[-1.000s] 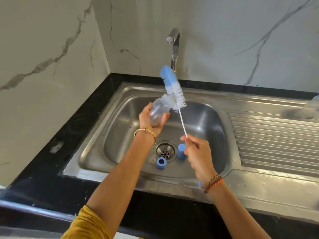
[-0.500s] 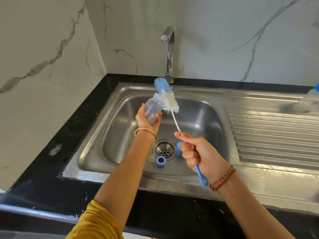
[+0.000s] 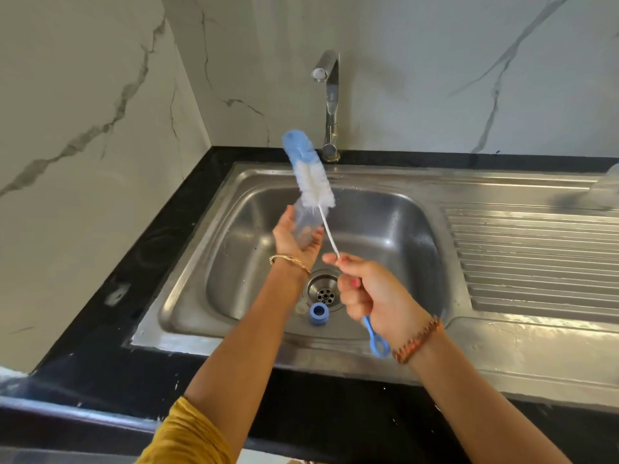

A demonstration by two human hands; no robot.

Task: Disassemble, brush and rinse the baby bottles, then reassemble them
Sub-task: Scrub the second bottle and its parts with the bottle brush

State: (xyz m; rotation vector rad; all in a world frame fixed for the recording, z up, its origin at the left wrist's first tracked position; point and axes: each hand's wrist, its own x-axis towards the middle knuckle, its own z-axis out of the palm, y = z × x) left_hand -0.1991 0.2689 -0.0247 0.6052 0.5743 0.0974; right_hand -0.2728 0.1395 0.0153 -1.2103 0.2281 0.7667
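My left hand (image 3: pixel 294 239) grips a clear baby bottle body (image 3: pixel 303 224) over the sink basin, its mouth tilted up and away. My right hand (image 3: pixel 371 293) holds the blue handle of a bottle brush (image 3: pixel 310 174). The brush's white bristles and blue sponge tip stand outside the bottle, just above its mouth. On the basin floor next to the drain (image 3: pixel 323 291) lie a blue screw ring (image 3: pixel 318 313) and a small clear part (image 3: pixel 300 309).
The steel sink (image 3: pixel 368 182) is set in a black counter (image 3: pixel 160 272) in a marble-walled corner. A tap (image 3: pixel 330 105) stands behind the basin; no water runs. A ribbed drainboard (image 3: pixel 536 262) lies to the right, with a blurred clear object (image 3: pixel 608 187) at its far edge.
The brush head has risen from beside the bottle's mouth to above it. My right hand shifted its grip down the handle. The second blue part by the drain is now hidden behind my right hand.
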